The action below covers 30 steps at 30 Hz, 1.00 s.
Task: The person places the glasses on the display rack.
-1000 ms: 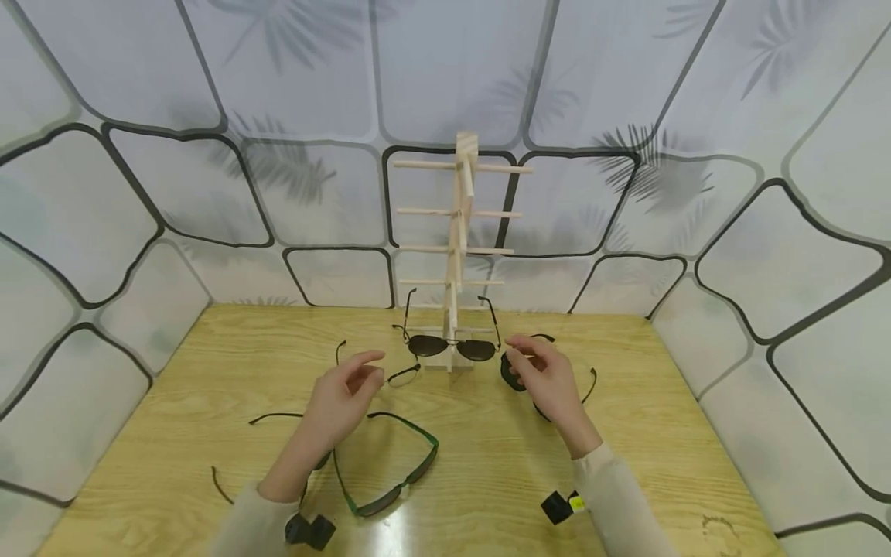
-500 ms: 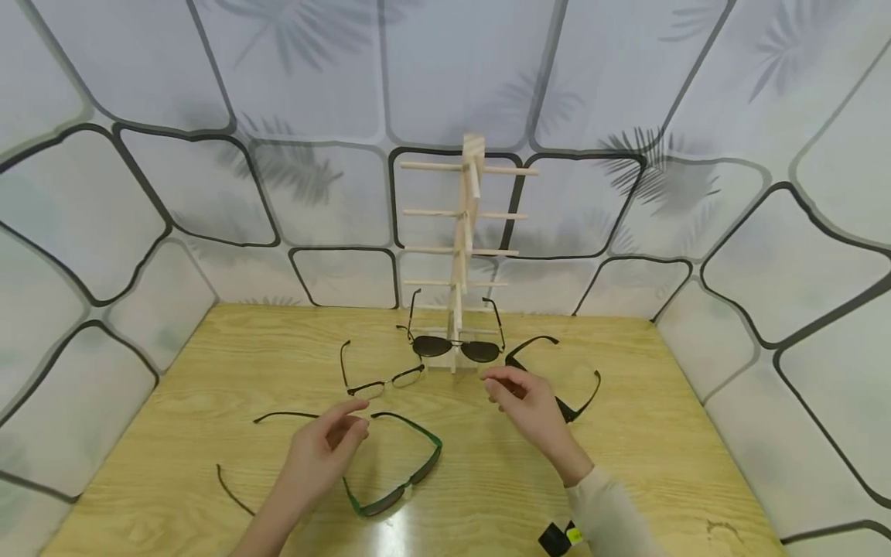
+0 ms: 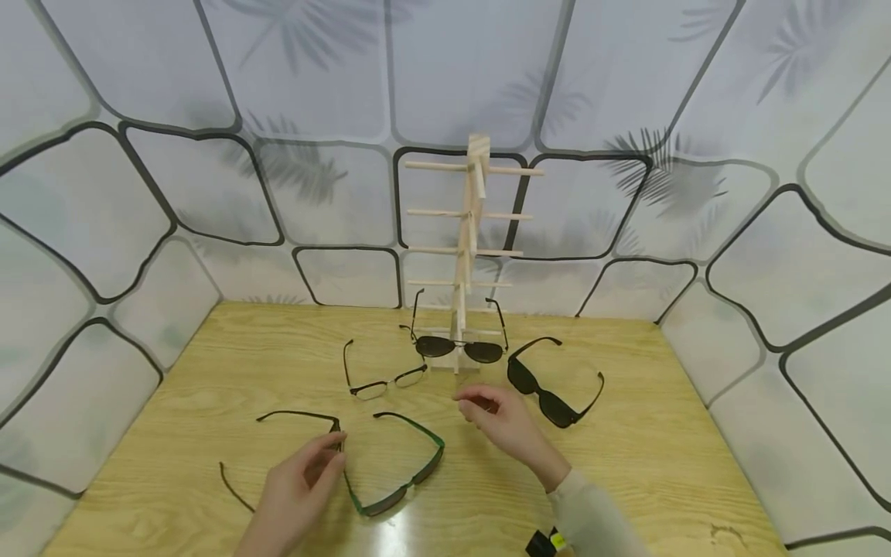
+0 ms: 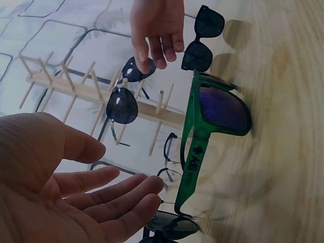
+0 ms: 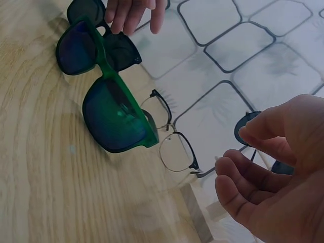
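My left hand (image 3: 295, 491), fingers loosely bent, is over the dark sunglasses (image 3: 299, 413) at the front left and hides most of them. Nothing shows between its thumb and fingers in the left wrist view. Just right of it, green-framed sunglasses (image 3: 384, 504) lie on the table with their temples unfolded. My right hand (image 3: 511, 429) hovers near the middle, fingers softly curved and holding nothing. Beyond it, aviator sunglasses (image 3: 483, 352) hang low on a wooden display rack (image 3: 462, 247). Black sunglasses (image 3: 554, 408) lie to its right, half-rim eyeglasses (image 5: 177, 152) to its left.
Several bare pegs (image 3: 515, 217) stick out from both sides of the rack above the aviators. Patterned cloth walls (image 3: 327, 193) enclose the wooden table (image 3: 647, 464) at the back and both sides. A small black box (image 3: 541, 544) sits at the right sleeve.
My right hand has drawn back and left, uncovering the black sunglasses. My left hand has come nearer the body, from beside the half-rim eyeglasses to the dark sunglasses. The view has shifted slightly.
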Tool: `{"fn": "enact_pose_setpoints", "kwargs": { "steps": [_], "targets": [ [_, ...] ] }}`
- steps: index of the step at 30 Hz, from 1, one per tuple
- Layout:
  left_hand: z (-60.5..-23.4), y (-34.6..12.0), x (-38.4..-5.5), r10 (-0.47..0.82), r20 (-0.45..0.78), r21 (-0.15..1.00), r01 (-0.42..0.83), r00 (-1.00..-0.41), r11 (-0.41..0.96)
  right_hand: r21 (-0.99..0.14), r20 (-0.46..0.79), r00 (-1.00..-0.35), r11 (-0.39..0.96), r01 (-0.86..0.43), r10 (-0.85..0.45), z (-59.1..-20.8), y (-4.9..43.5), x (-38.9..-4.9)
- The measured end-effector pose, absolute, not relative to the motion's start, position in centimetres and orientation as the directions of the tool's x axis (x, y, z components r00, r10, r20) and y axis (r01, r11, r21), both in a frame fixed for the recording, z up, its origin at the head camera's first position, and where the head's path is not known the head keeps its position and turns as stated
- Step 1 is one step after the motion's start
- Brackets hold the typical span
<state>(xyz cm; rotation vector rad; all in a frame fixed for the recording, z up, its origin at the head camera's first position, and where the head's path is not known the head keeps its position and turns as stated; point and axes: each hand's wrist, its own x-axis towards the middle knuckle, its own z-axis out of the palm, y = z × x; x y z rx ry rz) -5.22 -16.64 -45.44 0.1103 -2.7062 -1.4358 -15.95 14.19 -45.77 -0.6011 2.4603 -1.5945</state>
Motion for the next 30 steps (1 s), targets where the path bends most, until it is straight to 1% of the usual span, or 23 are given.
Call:
{"fn": "enact_pose_setpoints", "kwargs": {
  "steps": [3,10,14,20,26,30],
  "targets": [
    [-46.0,-16.6,-4.7,-0.104,0.067,0.81,-0.006,-0.992,0.586,-0.9,0.098,-0.894,0.344,-0.267,-0.437,-46.2,13.8,-16.1],
    [-46.7,-16.3,-3.9,-0.152,0.009,0.79,-0.086,-0.988,0.608,-0.893,0.075,-0.871,0.356,-0.276,-0.486,-47.0,12.9,-16.2],
    [-47.3,-16.2,-3.6,-0.151,-0.004,0.778,-0.098,-0.989,0.62,-0.89,0.062,-0.863,0.364,-0.275,-0.501,-47.4,12.6,-16.2],
    [-48.2,-16.0,-3.4,-0.143,-0.06,0.797,-0.134,-0.988,0.589,-0.886,0.028,-0.864,0.388,-0.254,-0.502,-48.0,12.0,-16.1],
    [-48.9,-15.7,-3.3,-0.129,-0.167,0.837,-0.209,-0.978,0.506,-0.885,-0.004,-0.859,0.401,-0.235,-0.511,-48.8,11.6,-16.0],
    [-49.3,-15.7,-3.2,-0.111,-0.179,0.842,-0.21,-0.978,0.496,-0.889,-0.011,-0.847,0.393,-0.236,-0.532,-49.2,11.5,-15.9]
  ]
}}
